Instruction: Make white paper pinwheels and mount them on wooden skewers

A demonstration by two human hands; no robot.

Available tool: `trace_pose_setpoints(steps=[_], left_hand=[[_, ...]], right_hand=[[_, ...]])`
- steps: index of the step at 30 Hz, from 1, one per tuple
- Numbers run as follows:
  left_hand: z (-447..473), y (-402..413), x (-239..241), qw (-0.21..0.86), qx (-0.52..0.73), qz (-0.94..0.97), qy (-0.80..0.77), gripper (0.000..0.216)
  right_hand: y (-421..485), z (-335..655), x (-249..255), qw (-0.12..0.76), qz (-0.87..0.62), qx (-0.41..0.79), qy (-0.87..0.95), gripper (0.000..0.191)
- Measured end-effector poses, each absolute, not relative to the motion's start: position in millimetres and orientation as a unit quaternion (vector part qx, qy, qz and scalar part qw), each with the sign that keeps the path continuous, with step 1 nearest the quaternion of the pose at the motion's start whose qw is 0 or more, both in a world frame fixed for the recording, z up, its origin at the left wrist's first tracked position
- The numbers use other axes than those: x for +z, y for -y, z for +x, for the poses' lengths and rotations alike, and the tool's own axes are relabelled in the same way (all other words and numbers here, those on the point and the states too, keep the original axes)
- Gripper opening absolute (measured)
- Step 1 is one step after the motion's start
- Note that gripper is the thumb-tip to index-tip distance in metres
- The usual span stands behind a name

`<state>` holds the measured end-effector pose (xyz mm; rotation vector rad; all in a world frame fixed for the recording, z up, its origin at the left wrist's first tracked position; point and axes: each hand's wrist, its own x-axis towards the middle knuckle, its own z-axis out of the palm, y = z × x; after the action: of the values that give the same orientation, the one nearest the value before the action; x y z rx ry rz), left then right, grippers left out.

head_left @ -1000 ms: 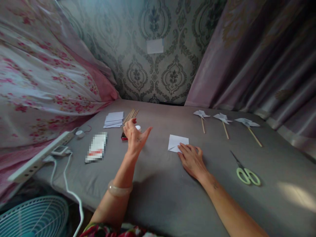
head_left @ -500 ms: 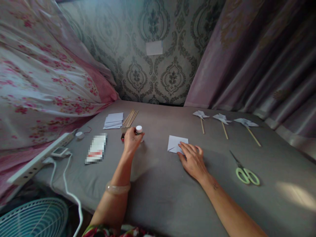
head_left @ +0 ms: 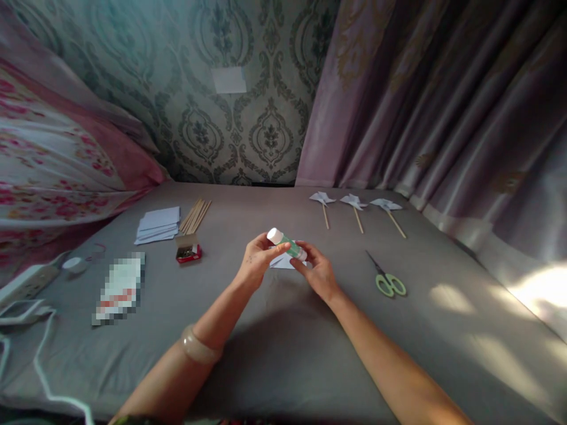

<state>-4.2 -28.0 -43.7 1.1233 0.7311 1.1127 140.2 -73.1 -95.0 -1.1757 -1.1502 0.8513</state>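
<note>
A glue stick (head_left: pixel 290 242) with a white cap and a green label is held tilted between my two hands. My left hand (head_left: pixel 258 258) grips it near the capped end, thumb along its side. The fingers of my right hand (head_left: pixel 319 270) are closed round its lower end. Just beneath lies a folded white paper (head_left: pixel 283 261) on the grey cloth, partly hidden by the hands and the glue stick. To the right, green-handled scissors (head_left: pixel 386 278) lie with their blades pointing away.
Several white sheets (head_left: pixel 158 224), wooden sticks (head_left: pixel 195 216) and an open red box (head_left: pixel 188 251) of small metal pieces are at left. Three paper pinwheels (head_left: pixel 353 202) lie at the back right. A blurred packet (head_left: pixel 119 289) and a white cable (head_left: pixel 48 378) are nearer left.
My left hand has lifted the glue stick from beside the red box and brought it over the folded paper. My right hand has left the paper and taken its lower end. The view has shifted right.
</note>
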Motion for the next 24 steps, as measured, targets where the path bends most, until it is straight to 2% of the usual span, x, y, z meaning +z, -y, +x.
trace_pose_setpoints(steps=[5,10,12,15,18,21,24], left_hand=[[8.1,24.2,-52.6,0.667,0.479,0.448,-0.354,0.033],[4.3,17.0,-68.9,0.661,0.427,0.490,-0.373,0.038],[-2.1,11.9,-78.8,0.586,0.433,0.546,-0.413,0.031],[-11.6,4.8,-91.0,0.383,0.417,0.681,-0.465,0.017],[-16.2,5.2,-96.5,0.209,0.355,0.801,-0.434,0.018],[-15.5,14.8,-97.9,0.116,0.279,0.867,-0.397,0.020],[-13.5,26.0,-98.1,0.067,0.224,0.899,-0.370,0.022]], right_hand=[[70.2,139.3,-88.5,0.663,-0.461,0.456,0.375,0.042],[61.9,157.9,-81.8,0.709,-0.467,0.431,0.305,0.032],[58.8,173.6,-77.1,0.711,-0.492,0.398,0.307,0.033],[56.2,193.9,-67.6,0.682,-0.526,0.365,0.354,0.036],[53.7,200.2,-58.6,0.629,-0.569,0.311,0.429,0.036],[49.2,194.7,-54.9,0.555,-0.607,0.254,0.509,0.032],[42.5,185.7,-55.6,0.490,-0.631,0.198,0.568,0.026]])
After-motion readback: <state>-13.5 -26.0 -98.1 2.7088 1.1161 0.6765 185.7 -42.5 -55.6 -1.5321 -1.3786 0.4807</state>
